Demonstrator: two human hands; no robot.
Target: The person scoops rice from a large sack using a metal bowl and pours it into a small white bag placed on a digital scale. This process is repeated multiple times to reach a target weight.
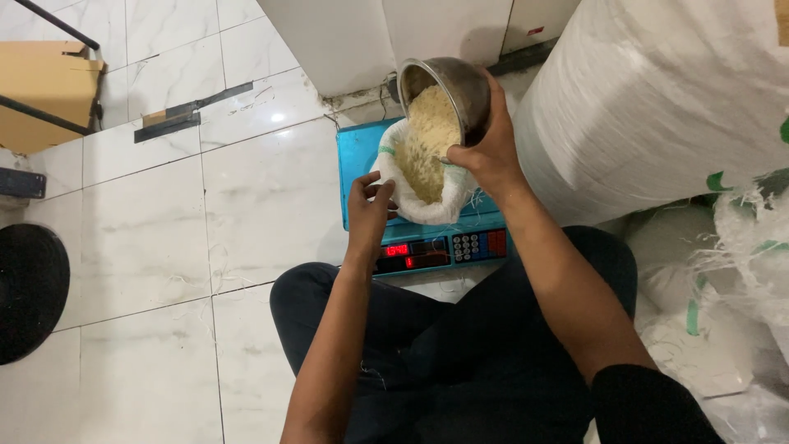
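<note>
Sitting on a white marble-tiled floor (pixel 246 197), we tilt a steel bowl (pixel 448 90) in our right hand (pixel 489 156), fingers clamped on its rim. Pale grain (pixel 427 144) falls into a small white bag (pixel 419 205) just below; our left hand (pixel 370 205) pinches its edge. Under both hands stands a blue scale (pixel 362 152). Big white sacks (pixel 657 99) crowd beside the right hand.

My right hand (pixel 491 156) tips a round metal bowl (pixel 448 92) steeply, its mouth facing down, pale yellowish grain (pixel 427 144) sliding out. Below it a small white sack (pixel 415 205) sits open on the blue scale (pixel 355 156), its rim pinched by my left hand (pixel 370 210).
</note>
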